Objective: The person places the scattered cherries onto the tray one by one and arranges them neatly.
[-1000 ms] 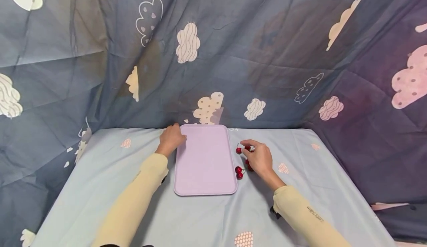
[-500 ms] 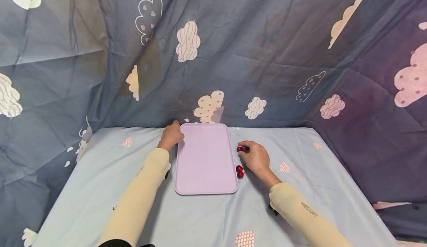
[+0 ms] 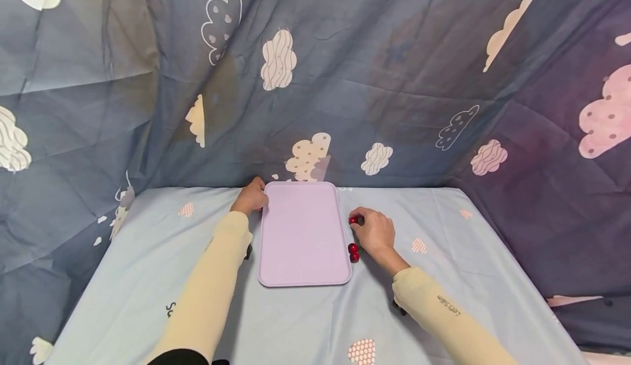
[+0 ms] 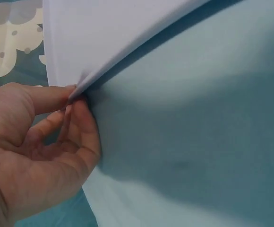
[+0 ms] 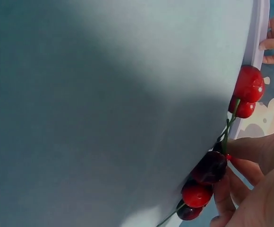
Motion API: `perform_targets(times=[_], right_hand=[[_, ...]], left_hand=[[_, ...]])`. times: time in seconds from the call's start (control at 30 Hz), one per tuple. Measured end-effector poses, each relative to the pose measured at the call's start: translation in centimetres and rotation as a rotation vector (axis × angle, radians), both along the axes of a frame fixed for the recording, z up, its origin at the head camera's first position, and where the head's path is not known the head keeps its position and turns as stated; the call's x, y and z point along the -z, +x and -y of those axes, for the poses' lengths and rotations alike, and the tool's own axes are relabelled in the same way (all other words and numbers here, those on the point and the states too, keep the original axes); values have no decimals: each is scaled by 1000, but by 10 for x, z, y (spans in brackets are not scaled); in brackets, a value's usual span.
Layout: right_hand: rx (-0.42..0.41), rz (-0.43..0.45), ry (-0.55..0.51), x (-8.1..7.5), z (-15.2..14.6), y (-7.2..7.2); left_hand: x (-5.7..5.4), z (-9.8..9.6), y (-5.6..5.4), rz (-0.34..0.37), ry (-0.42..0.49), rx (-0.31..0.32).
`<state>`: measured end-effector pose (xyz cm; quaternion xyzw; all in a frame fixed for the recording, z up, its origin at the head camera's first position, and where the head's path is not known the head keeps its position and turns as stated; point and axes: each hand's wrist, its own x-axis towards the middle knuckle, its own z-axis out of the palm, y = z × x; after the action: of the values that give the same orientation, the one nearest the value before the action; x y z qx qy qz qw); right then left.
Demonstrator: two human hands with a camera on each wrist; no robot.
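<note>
My left hand (image 3: 250, 196) grips the upper left edge of a flat lavender tray (image 3: 304, 233). In the left wrist view, the thumb lies on the tray's rim and the fingers curl beneath it. Right of the tray, my right hand (image 3: 377, 234) has its thumb and fingers bent around cherries; one red cherry (image 3: 353, 220) shows between the fingertips. The right wrist view has dark red cherries (image 5: 209, 168) with green stems against those fingers, some partly hidden. A pair of cherries (image 3: 353, 252) lies beside the tray's right edge, just in front of this hand.
A pale blue cloth (image 3: 394, 326) with printed patches covers the table. Dark cloud-patterned fabric (image 3: 345, 80) hangs behind it and along both sides. The tray's far edge sits close to the back fabric.
My right hand has moved slightly left, towards the tray, and closed in around the cherries there; several of them are now hidden. My left hand stays at the tray's edge.
</note>
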<state>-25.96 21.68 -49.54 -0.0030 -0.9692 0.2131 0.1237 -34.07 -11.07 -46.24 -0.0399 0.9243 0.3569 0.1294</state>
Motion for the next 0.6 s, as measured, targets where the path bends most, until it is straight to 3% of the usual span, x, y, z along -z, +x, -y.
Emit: perform_targets(times=[0.2,0.4,0.6], right_hand=[[-41,-57,-99,-2,14,-5],[-151,-81,-263,-4,41,-20],[-259,-96,-290,-5,69,-37]], left_hand=[[2,2,0,-1,-7,-13],[5,2,2,12,-4,-28],[3,-1,2,-2,19,-30]])
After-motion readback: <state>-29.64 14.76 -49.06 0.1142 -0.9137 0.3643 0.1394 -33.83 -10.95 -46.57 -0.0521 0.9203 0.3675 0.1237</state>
